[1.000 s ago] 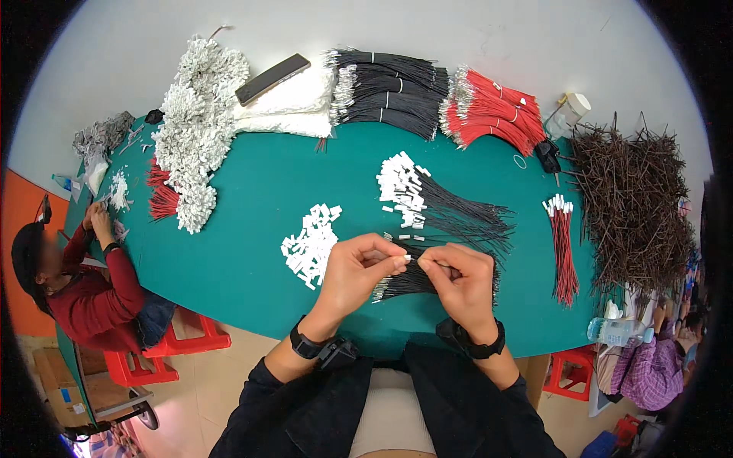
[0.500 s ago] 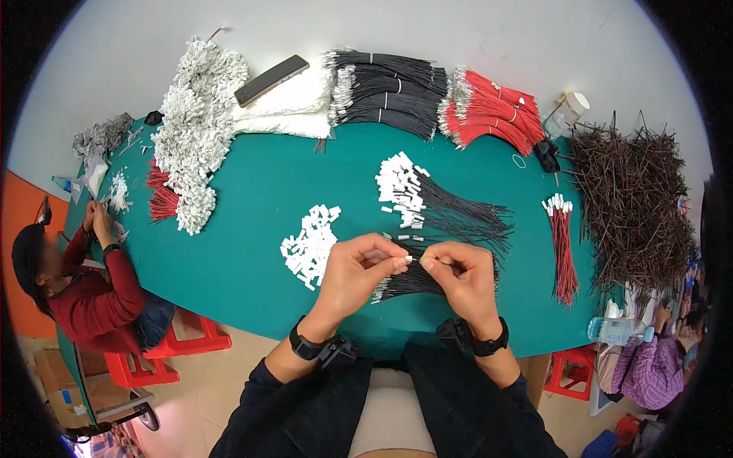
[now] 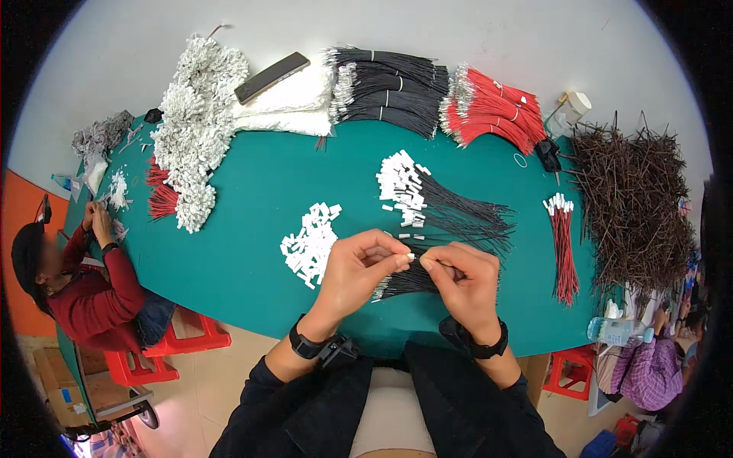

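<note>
My left hand (image 3: 357,263) pinches a small white connector housing (image 3: 411,257) between thumb and forefinger. Just to its right, the fingers of my right hand (image 3: 467,278) are closed on a thin black wire, mostly hidden, whose end meets the housing; how deep it sits I cannot tell. Below both hands lies a spread of loose black wires (image 3: 405,285) with metal tips. A heap of white housings (image 3: 308,248) is left of my left hand. Beyond my hands rests a bunch of black wires (image 3: 466,211) with white housings (image 3: 400,185) on their left ends.
Tied black wire bundles (image 3: 393,95), red wire bundles (image 3: 492,111) and white bags (image 3: 286,114) line the green table's far side. A white connector pile (image 3: 191,130) is left; red wires (image 3: 563,252) and a brown tangle (image 3: 634,206) are right. A co-worker (image 3: 99,290) sits at left.
Both hands stay nearly in place, the housing and wire still pinched end to end. My right hand's fingers have shifted very slightly.
</note>
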{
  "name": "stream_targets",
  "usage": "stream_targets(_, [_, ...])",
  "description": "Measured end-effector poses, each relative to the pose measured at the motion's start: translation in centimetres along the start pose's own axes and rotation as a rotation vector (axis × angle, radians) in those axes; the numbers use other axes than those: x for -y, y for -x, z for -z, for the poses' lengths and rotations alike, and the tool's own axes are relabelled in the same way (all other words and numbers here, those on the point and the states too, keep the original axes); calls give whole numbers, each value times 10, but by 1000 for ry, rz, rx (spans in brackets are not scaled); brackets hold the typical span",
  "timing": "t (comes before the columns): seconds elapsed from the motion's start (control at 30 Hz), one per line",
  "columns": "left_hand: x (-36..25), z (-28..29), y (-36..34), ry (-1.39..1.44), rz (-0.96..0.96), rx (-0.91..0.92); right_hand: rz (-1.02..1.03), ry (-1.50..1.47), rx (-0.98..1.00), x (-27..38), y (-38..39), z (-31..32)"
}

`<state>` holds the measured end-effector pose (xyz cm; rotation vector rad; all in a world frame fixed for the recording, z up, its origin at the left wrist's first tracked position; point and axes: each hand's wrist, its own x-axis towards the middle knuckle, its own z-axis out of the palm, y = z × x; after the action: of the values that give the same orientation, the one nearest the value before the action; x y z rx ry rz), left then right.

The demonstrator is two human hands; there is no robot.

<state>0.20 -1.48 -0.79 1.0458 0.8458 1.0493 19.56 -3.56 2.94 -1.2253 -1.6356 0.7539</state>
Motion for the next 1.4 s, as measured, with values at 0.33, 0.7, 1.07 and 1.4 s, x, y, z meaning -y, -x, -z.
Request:
stream_targets(0.33, [2, 0, 1, -1, 25, 10, 3, 17, 30, -1, -2, -1])
stream_targets(0.7, [-7, 46, -39, -961, -375, -149, 368, 701, 53, -49, -46, 12])
stream_targets(1.07, [14, 54, 2, -1386, -244, 191, 149, 432, 414, -56, -8, -7])
stream_targets(1.4, [17, 53, 5, -1299, -297, 153, 112, 283, 280, -55, 0, -4])
